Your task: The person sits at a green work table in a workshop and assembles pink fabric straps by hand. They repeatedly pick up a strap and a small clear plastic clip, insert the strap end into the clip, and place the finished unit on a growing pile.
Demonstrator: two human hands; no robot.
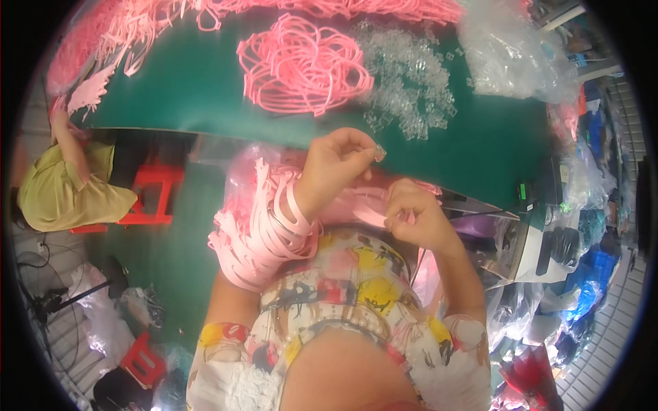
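My left hand (336, 164) is raised at the table's near edge, its thumb and finger pinching a small clear plastic piece (379, 153). Many pink straps (264, 229) are looped round my left forearm like a thick sleeve. Beside it, a little lower and to the right, my right hand (419, 214) is curled closed on a pink strap (370, 207) in front of my body. On the table beyond my hands lie a tangled bundle of pink loops (301, 65) and, to its right, a loose heap of clear plastic pieces (411, 85).
The green table (178, 89) carries more pink straps (343, 8) along its far side and a clear plastic bag (514, 58) at far right. A co-worker in an olive shirt (65, 188) sits at left by a red stool (156, 192). Bagged goods (579, 240) crowd the right.
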